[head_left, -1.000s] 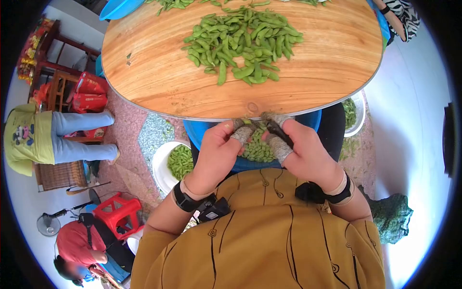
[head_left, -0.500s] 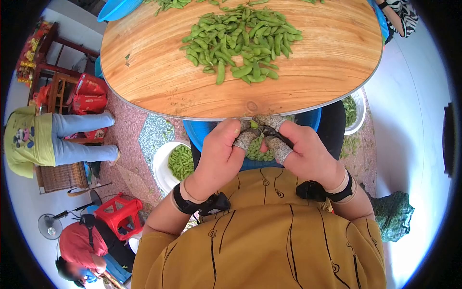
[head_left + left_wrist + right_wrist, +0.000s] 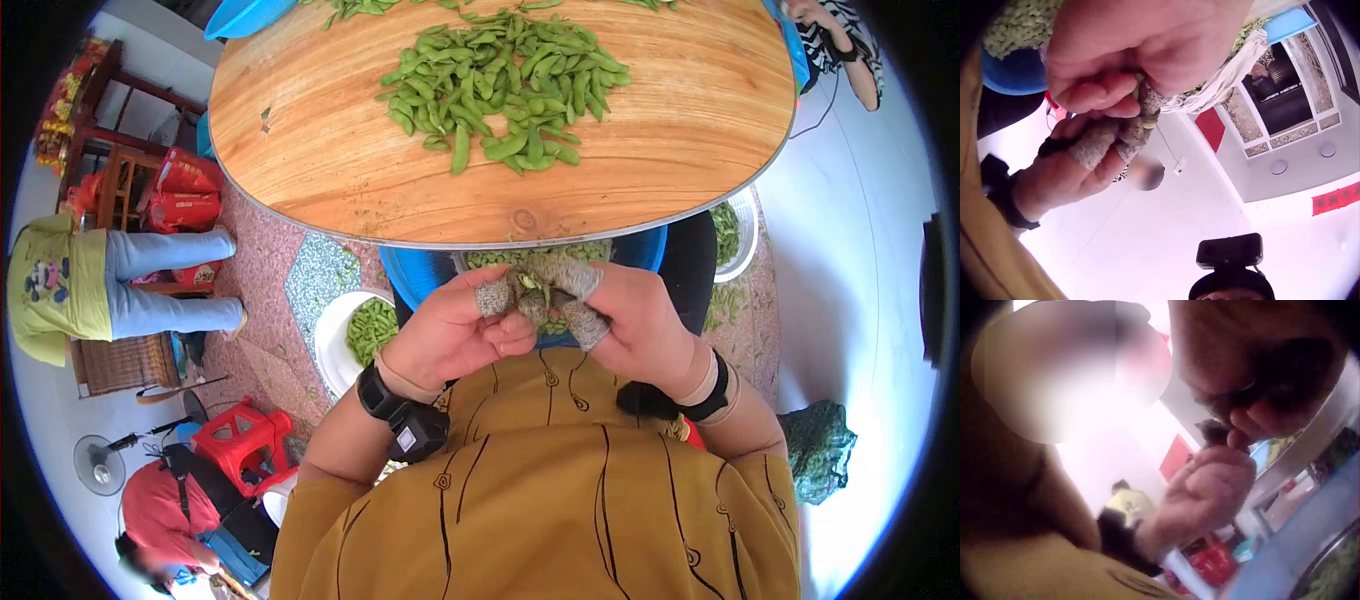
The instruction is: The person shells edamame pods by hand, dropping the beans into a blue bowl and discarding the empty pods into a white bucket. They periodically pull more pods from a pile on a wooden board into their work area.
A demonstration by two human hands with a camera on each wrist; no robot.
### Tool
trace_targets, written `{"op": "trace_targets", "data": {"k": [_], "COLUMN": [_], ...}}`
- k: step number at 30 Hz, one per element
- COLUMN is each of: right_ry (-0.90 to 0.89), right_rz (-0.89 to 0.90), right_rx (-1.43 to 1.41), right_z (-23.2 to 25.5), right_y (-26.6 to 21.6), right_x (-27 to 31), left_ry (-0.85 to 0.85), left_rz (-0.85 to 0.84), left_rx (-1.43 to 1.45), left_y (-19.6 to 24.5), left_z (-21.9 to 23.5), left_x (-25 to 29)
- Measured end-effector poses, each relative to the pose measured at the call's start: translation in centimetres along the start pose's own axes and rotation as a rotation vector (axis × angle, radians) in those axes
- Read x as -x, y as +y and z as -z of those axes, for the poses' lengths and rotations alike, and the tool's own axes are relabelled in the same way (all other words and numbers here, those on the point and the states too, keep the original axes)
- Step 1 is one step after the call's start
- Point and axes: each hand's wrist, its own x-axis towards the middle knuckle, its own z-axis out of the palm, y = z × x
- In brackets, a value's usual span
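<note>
Below the table edge, my left hand [image 3: 445,330] and right hand [image 3: 645,310] meet fingertip to fingertip. Grey wraps cover the thumb and some fingers. Between the tips they pinch a green soybean pod [image 3: 530,284], mostly covered by the fingers. In the left wrist view a bit of green pod [image 3: 1149,124] shows at the wrapped tips. Under the hands, shelled soybeans [image 3: 590,252] lie in a blue basin [image 3: 400,268]. The right wrist view is dark and blurred, with the left hand [image 3: 1204,487] facing the right one.
A pile of soybean pods [image 3: 500,90] lies on the wooden table [image 3: 330,180]. A white bucket of pods [image 3: 335,340] stands at left, a white basket [image 3: 748,235] at right. Red stool [image 3: 240,440], green bag [image 3: 815,455] and other people [image 3: 165,520] are around.
Both hands have dropped slightly from the table edge toward the body. The left hand has rolled so its curled fingers show. At the top right, another person's arm has shifted.
</note>
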Motion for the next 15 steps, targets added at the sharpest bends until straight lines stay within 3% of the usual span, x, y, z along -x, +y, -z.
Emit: {"op": "trace_targets", "data": {"k": [2,3,6,8,11,12,14,15], "right_ry": [-0.083,-0.085,-0.175,-0.097,-0.051,-0.051,-0.199,-0.198], "right_rz": [0.294,0.293,0.148,-0.185,-0.211,-0.210,-0.480,-0.473], "right_rx": [0.513,0.515,0.506,0.057,-0.189,-0.187,-0.139,-0.129], "right_z": [1.3,1.7,1.8,1.4,1.2,1.6,2.6,2.8], "right_y": [0.0,0.3,0.9,0.7,1.7,1.1,-0.6,-0.5], "right_x": [0.0,0.3,0.8,0.8,0.7,0.2,-1.0,-1.1], "left_ry": [0.003,0.001,0.054,0.096,0.113,0.112,0.086,0.077], "left_rz": [0.084,0.084,0.110,0.123,0.131,0.130,0.154,0.147], "left_rx": [0.100,0.102,0.033,-0.033,-0.091,-0.091,-0.119,-0.124], "left_y": [-0.2,-0.1,-0.1,0.1,0.3,0.3,0.3,0.5], "left_z": [-0.1,0.2,0.8,0.4,0.0,0.1,0.4,0.5], "left_x": [-0.2,-0.3,-0.6,-0.6,-0.5,-0.4,-0.3,-0.3]}}
